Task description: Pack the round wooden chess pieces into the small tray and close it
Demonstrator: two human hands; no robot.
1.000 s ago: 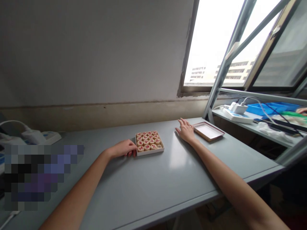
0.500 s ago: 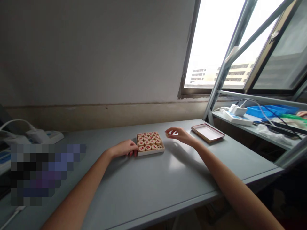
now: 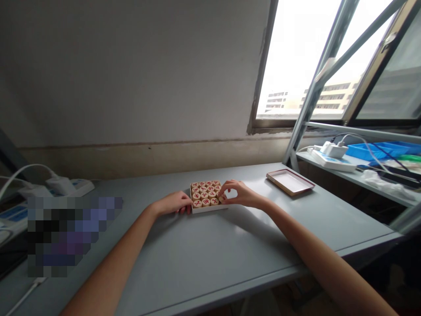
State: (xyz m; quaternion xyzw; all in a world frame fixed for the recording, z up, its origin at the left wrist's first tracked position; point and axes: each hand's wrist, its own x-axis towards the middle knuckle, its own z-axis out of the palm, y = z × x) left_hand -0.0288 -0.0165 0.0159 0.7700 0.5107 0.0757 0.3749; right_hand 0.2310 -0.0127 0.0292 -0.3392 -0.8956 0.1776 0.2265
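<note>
A shallow open box stands on the grey table, filled with rows of round wooden Chinese chess pieces marked with red characters. My left hand is closed on the box's left side near its front corner. At the front right corner, my right hand pinches one Chinese chess piece between thumb and fingers, tilted in or over that corner. My fingers partly cover this piece and the box's right side.
The box lid, pale inside, lies on the table to the right. Power strips with plugs are at the left, beside a blurred-out patch. On the right shelf are another power strip and a blue tray.
My right hand has moved left with the chess piece, from beside the box to its front right corner. The left hand keeps its hold. The view has shifted slightly.
</note>
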